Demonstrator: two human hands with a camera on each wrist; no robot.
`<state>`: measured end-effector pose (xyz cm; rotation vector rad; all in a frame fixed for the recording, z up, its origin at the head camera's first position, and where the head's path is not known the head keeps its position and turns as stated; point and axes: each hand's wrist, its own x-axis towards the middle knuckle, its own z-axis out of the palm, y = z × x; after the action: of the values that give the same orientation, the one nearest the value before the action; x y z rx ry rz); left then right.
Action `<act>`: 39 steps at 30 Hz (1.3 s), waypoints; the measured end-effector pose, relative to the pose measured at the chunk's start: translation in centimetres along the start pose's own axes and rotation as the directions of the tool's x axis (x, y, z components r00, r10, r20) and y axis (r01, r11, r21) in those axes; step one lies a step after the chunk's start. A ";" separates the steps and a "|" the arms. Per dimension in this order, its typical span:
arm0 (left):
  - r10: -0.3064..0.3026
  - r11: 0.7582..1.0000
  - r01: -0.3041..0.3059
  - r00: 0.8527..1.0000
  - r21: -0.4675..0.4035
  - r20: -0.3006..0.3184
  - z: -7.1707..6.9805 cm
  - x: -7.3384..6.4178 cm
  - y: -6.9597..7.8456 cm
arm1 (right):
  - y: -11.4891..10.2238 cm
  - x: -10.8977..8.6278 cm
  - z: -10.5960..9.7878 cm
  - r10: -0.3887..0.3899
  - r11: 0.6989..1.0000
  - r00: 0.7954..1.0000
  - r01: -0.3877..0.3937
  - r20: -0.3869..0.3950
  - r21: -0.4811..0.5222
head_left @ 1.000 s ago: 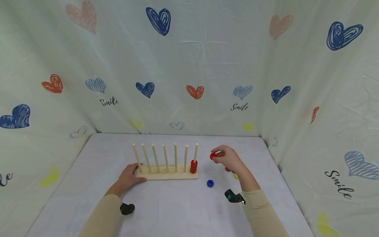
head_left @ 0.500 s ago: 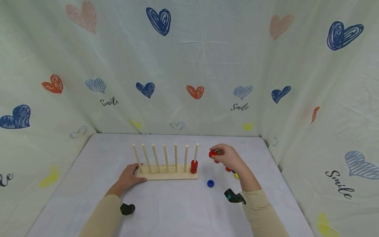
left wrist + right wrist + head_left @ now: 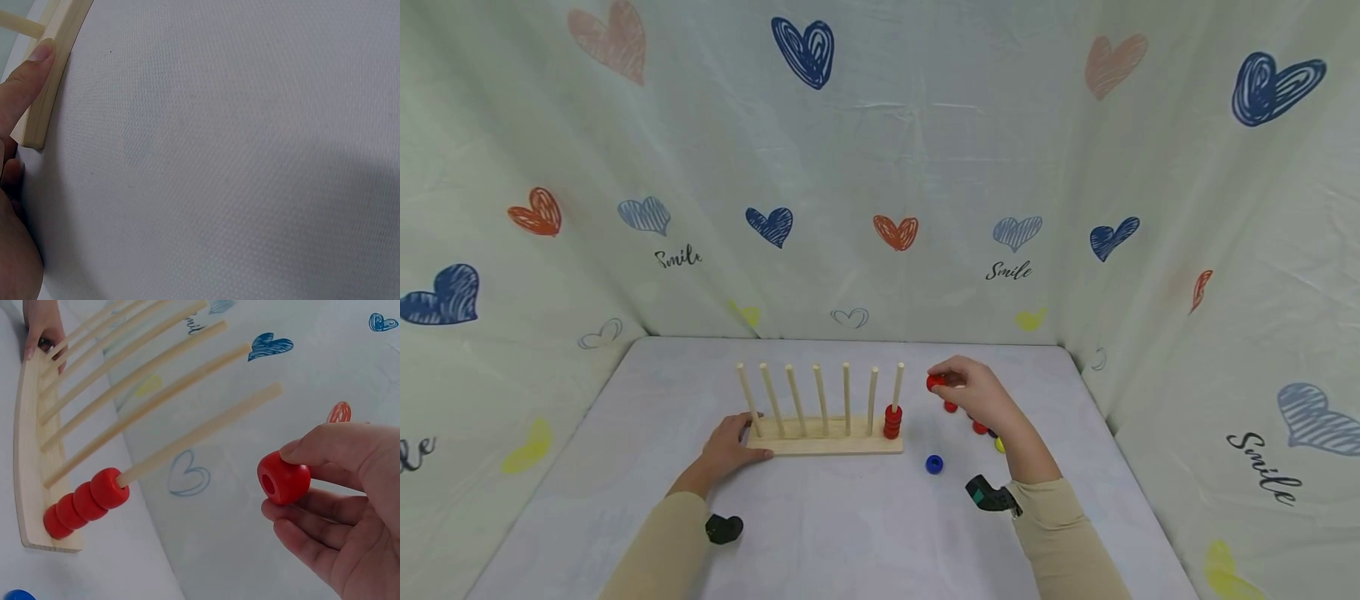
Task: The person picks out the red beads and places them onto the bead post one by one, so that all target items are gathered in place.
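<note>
A wooden peg rack [image 3: 827,447] with a row of upright pegs stands on the table in the head view. My left hand [image 3: 727,448] grips its left end, the thumb lying on the front of the base; the other fingers are mostly hidden behind it. Several red beads [image 3: 87,501] are stacked on the rightmost peg, while the other pegs are bare. To the right of that peg, my right hand [image 3: 983,398] pinches another red bead [image 3: 284,478] between thumb and fingertips, raised above the table. In the right wrist view the bead's hole faces toward the rack.
A blue bead [image 3: 934,464] lies on the table right of the rack's front corner. Loose red beads [image 3: 951,407], a yellow bead [image 3: 999,445] and a dark one lie near or partly behind the right forearm. A heart-printed curtain [image 3: 850,283] encloses the table's back and sides.
My right hand has risen and shifted slightly left with the red bead, exposing more of a red bead on the table below. My left hand and the rack stay in place.
</note>
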<state>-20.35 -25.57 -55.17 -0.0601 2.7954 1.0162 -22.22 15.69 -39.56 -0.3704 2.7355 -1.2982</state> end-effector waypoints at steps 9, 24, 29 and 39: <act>-0.003 1.000 0.003 1.000 0.006 -0.001 0.1 -0.1 -0.1 | -0.5 0.2 -0.2 -0.052 0.999 0.998 0.053 -0.035 0.009; 0.009 1.000 -0.009 1.000 -0.008 0.003 -0.1 -0.1 0.1 | -1.7 0.3 -0.3 -0.164 0.986 0.985 0.165 -0.046 0.020; 0.047 0.999 -0.047 0.999 0.006 0.006 -0.2 0.0 -0.1 | -2.0 0.4 -0.2 -0.198 0.979 0.978 0.201 -0.068 0.046; 0.049 0.999 -0.049 0.999 0.003 0.005 -0.1 -0.1 -0.2 | -2.4 0.8 0.4 -0.210 0.970 0.972 0.221 -0.103 0.102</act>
<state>-20.27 -25.85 -55.20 0.0115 2.8076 1.0209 -22.54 13.74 -37.90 -0.6288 2.7421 -1.5505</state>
